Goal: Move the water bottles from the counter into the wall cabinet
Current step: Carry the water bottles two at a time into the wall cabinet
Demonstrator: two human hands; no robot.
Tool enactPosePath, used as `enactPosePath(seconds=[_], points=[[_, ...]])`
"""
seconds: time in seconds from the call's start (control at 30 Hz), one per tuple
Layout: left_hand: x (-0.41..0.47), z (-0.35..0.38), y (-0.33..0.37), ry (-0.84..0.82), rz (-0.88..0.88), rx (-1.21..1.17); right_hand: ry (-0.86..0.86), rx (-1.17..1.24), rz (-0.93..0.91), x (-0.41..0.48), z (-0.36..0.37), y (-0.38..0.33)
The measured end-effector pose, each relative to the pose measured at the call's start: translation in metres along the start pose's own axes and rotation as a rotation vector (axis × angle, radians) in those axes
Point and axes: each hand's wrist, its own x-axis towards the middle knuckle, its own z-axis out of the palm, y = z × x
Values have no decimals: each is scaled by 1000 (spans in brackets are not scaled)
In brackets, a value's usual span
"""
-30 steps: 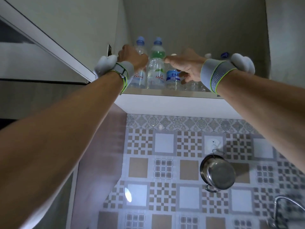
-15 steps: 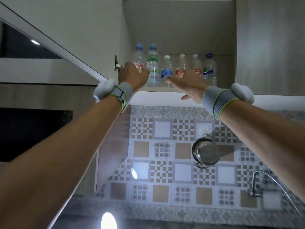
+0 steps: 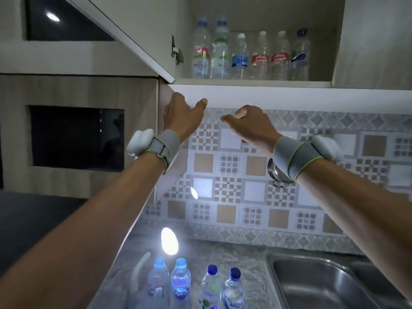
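Six water bottles [image 3: 239, 55] stood upright in a row inside the wall cabinet [image 3: 252, 82], while four further bottles [image 3: 180, 279] stood on the bench [image 3: 247, 253] beside the sink [image 3: 323, 279]. The left hand [image 3: 182, 117] and right hand [image 3: 247, 123] were below the cabinet, both empty with fingers loosely relaxed.

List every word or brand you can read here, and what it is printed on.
"Le Minerale": leftmost cabinet bottle.
"Le Min", rest hidden: second cabinet bottle.
"Hass": fourth cabinet bottle.
"Hass": fifth cabinet bottle.
"AQUA", cut by the frame: rightmost counter bottle.
Too blurred to read: third cabinet bottle, sixth cabinet bottle, other counter bottles.
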Motion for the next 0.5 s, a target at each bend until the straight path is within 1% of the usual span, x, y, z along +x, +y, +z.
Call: enactPosePath(seconds=[0.13, 0.33, 0.5], points=[[-32, -8, -26, -12, -2, 12, -57, 15, 18, -21, 28, 16], [-69, -11, -89, -19, -148, 16, -141, 3, 55, -55, 69, 42], [-113, -1, -146, -86, -243, 44, -235, -6, 134, -97, 97, 76]])
